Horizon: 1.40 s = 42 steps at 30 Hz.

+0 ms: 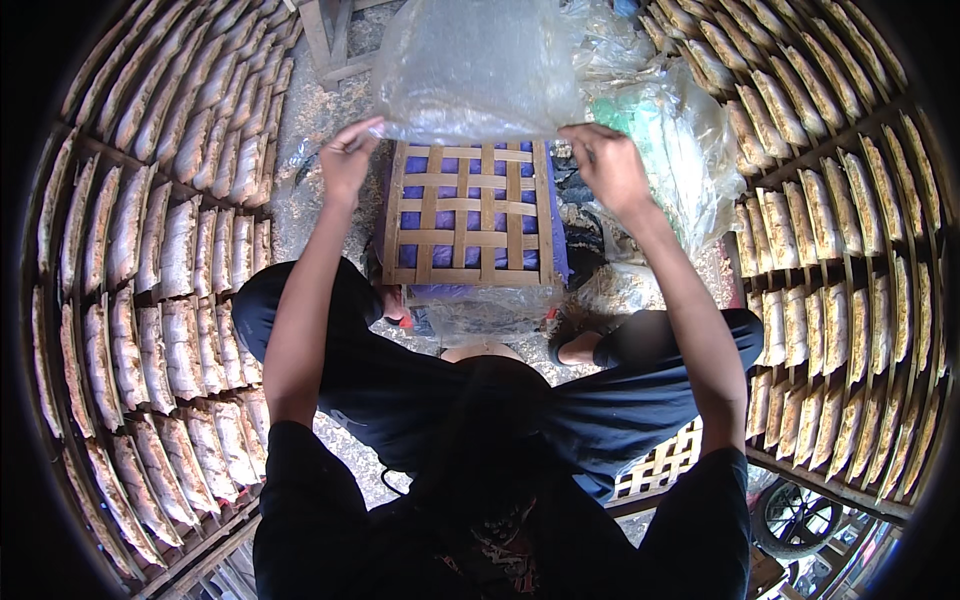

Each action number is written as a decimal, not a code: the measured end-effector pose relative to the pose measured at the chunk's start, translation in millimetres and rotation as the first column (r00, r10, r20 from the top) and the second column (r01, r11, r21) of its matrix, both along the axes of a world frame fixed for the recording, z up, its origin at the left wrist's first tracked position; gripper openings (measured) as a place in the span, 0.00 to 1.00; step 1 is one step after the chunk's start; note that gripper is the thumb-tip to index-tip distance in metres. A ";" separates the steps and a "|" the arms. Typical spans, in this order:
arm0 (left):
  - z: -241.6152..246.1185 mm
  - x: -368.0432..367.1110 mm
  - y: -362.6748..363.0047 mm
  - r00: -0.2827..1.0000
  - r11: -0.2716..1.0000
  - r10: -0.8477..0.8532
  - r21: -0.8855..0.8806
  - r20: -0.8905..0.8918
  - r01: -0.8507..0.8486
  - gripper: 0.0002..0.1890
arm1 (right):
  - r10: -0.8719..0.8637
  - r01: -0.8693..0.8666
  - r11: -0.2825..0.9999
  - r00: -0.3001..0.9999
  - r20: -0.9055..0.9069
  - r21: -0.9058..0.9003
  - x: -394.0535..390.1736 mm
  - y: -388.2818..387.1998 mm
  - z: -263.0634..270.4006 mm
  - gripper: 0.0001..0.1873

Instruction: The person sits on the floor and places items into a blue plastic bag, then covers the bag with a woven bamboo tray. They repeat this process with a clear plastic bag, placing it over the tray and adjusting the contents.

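A clear plastic sheet (476, 75) stretches between my two hands beyond a woven bamboo lattice frame (487, 199). My left hand (349, 161) pinches its near left corner. At the near right corner, the fingers of my right hand (606, 163) grip the same plastic. The sheet's near edge hangs over the far side of the lattice, though whether it touches there I cannot tell. Purple material (444, 220) shows through the gaps of the lattice and along its right side. Below the frame's near edge lies more crumpled clear plastic (480, 311).
Wooden racks full of upright slabs with pale faces and crumbly brown edges stand at left (180, 255) and right (817, 225). Crumpled plastic with a green patch (660, 142) lies right of the lattice. A wooden stand (337, 45) is at far left, a wheel (796, 517) at lower right.
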<state>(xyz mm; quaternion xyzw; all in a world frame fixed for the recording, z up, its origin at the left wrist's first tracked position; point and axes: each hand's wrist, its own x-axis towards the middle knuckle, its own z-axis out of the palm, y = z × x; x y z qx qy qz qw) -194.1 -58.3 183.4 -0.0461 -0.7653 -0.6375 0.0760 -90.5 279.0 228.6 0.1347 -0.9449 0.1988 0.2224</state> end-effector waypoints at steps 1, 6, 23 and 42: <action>-18.6 -3.4 -0.6 1.000 1.000 -0.016 0.018 0.014 0.016 0.10 | -0.014 0.014 1.000 1.000 0.019 -0.013 0.7 -1.2 -11.6 0.10; -111.2 -6.5 -16.0 0.999 0.999 0.050 -0.011 0.007 -0.049 0.10 | -0.031 0.034 0.999 0.991 0.132 -0.016 1.7 -22.5 -65.9 0.08; -185.9 83.4 -56.5 0.997 0.862 0.073 -0.501 -0.026 -0.076 0.09 | -0.017 0.064 0.993 0.904 0.427 -0.096 66.0 -44.2 -169.3 0.08; -179.8 108.7 -48.4 0.961 0.675 0.061 -0.720 0.269 0.159 0.08 | -0.062 0.113 0.989 0.907 0.417 -0.098 118.2 -30.6 -212.3 0.06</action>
